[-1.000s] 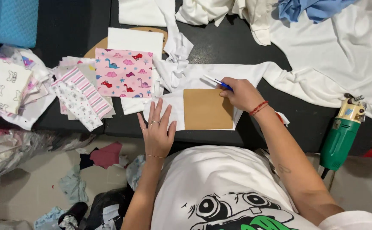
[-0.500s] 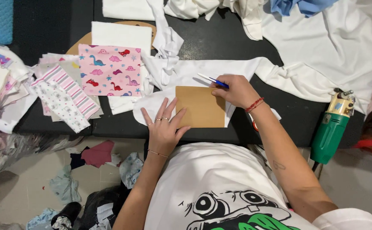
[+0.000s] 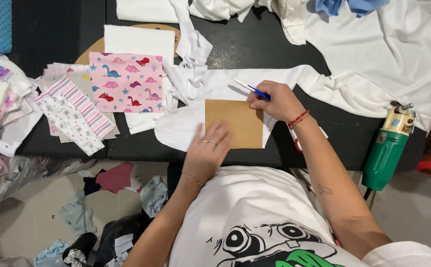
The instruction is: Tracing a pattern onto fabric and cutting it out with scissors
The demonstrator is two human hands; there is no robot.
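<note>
One square brown card template (image 3: 235, 123) on smooth white cloth (image 3: 195, 126), black worktop (image 3: 255, 49), left hand (image 3: 206, 154) flat, open, pressing card, right hand (image 3: 275, 100) gripping one blue pen (image 3: 251, 89), one pink dinosaur-print patch (image 3: 126, 82)

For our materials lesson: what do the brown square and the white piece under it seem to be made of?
Brown square: probably cardboard, matte; it lies flat and stiff with straight edges. White piece beneath: soft fabric, likely cotton knit, matte; it wrinkles and curves loosely.

Black table (image 3: 255, 47), loaded with fabric.
Lying on it: white cloth (image 3: 210, 89), stacked patterned fabric pieces (image 3: 77, 106) at left, a dinosaur-print square (image 3: 126, 81), a round brown board (image 3: 92, 49) beneath white pieces, and a green cutting machine (image 3: 388, 148) at the right edge.
</note>
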